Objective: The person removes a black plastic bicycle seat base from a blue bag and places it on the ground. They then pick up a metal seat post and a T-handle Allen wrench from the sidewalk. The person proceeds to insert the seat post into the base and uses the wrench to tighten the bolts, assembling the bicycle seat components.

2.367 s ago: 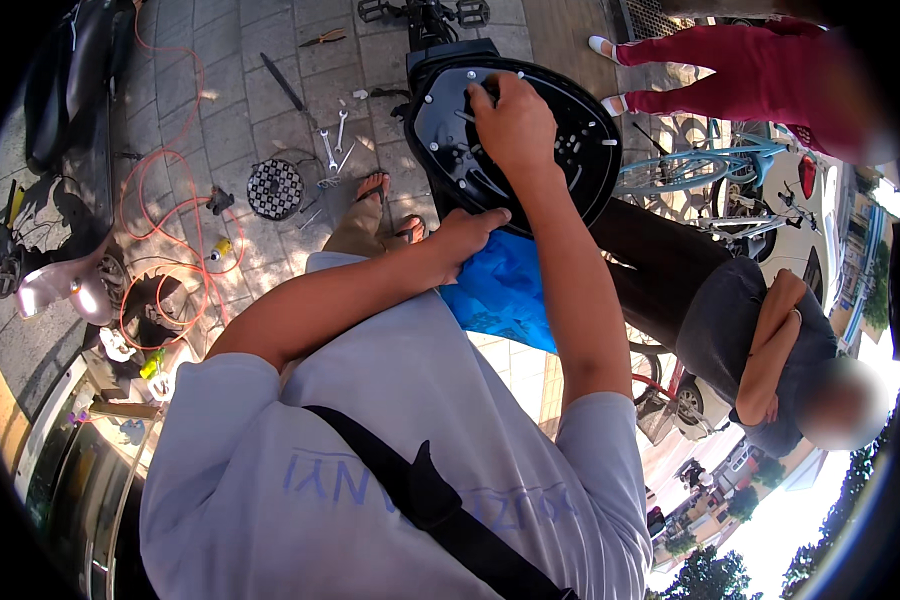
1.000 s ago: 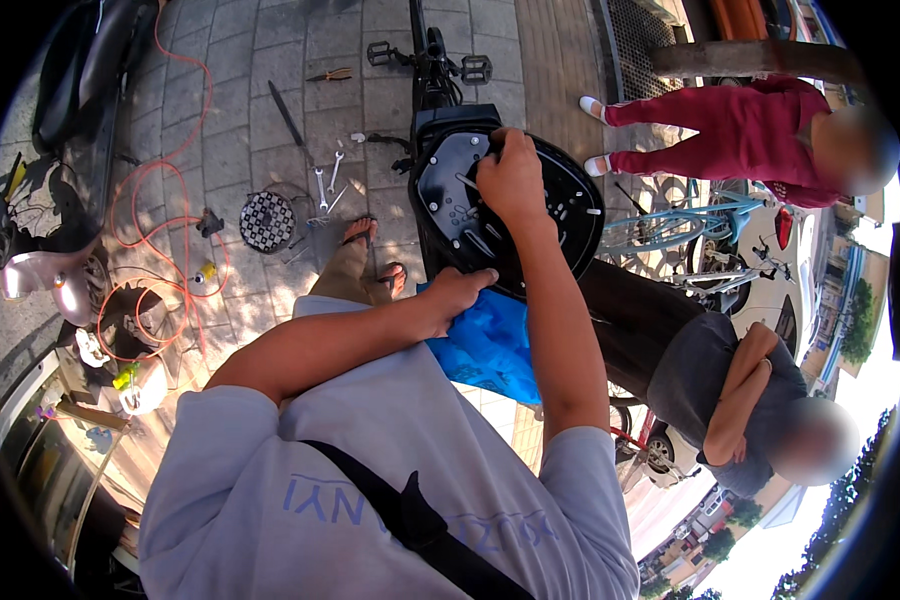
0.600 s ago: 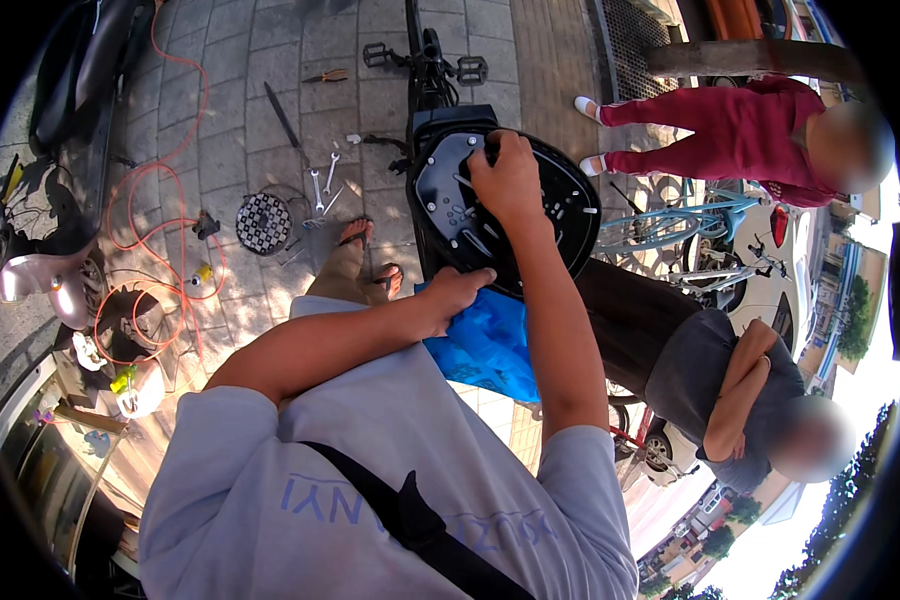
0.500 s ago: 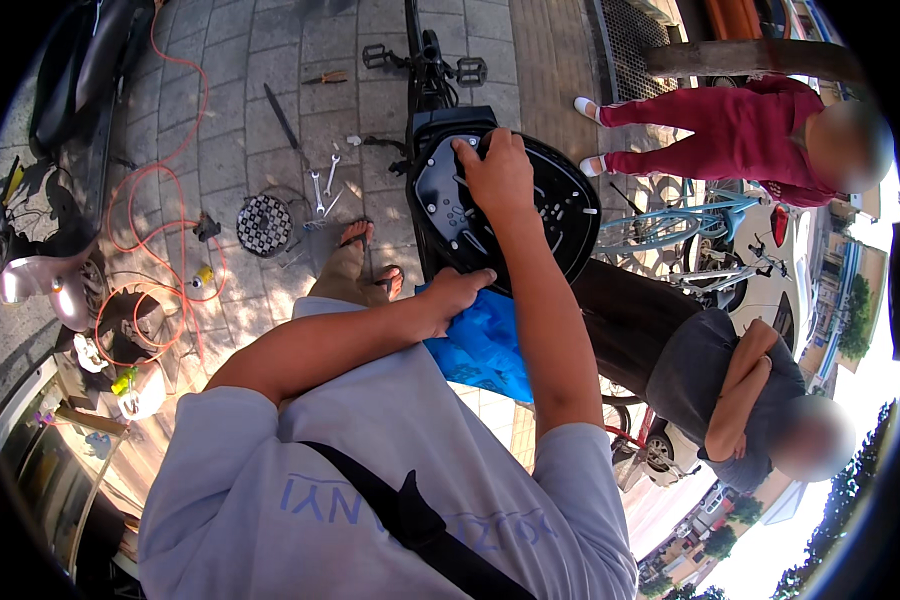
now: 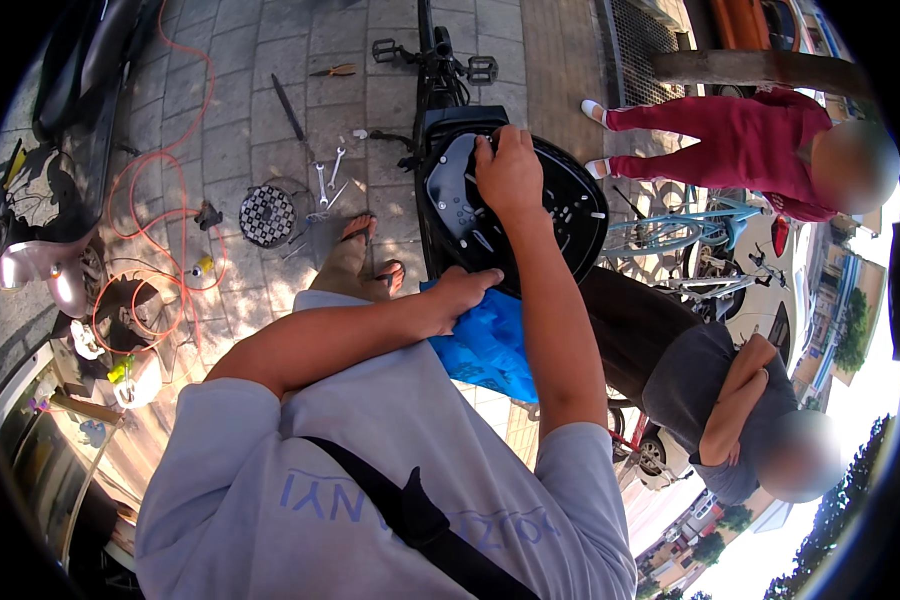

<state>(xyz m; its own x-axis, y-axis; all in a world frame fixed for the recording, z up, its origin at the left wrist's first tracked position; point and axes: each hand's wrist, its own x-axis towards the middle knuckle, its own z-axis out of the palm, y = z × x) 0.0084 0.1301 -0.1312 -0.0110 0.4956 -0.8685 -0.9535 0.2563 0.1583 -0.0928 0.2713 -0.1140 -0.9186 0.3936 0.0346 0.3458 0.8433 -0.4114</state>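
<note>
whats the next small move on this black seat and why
I'd probably shift the right hand slightly aside for a clearer look: it covers part of the upturned black seat, while the left hand, at the near edge, could steady it.

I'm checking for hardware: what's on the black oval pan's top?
Small silvery pieces, fixed or loose unclear, dot the black oval pan. The right hand covers part of it; the left hand overlaps its near edge. Whatever they cover is hidden.

The shell (image 5: 482,228) is black, the plastic (image 5: 485,347) blue, the stool (image 5: 267,216) checkered.
</note>
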